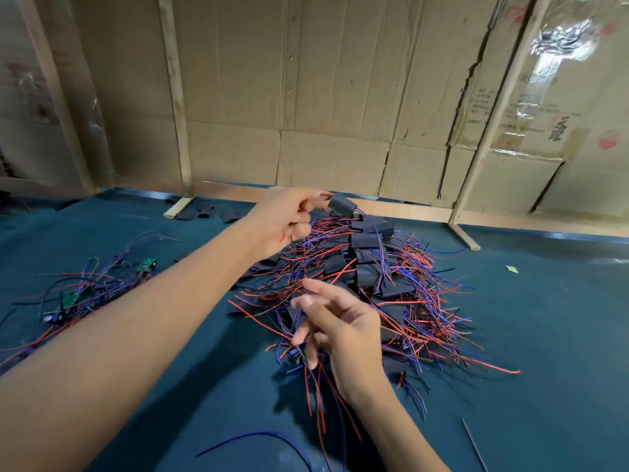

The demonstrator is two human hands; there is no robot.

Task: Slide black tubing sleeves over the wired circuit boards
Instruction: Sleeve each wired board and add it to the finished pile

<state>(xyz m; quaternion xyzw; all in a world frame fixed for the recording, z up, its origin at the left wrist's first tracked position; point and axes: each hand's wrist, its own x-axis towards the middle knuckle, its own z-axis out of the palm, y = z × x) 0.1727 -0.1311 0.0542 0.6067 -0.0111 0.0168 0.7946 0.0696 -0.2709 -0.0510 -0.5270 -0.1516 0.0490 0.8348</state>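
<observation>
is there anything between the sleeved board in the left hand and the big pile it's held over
Nothing visible. The left hand pinches the sleeved board by its wires right above the far edge of the pile of sleeved boards, with only open air below it.

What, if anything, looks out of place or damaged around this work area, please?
The cardboard backing wall is cracked and torn at right. A small green scrap lies alone on the blue table cover, and one blue wire strays near the front edge.

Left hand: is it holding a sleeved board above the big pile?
Yes, the left hand pinches a sleeved board by its wires, raised over the big pile.
</observation>
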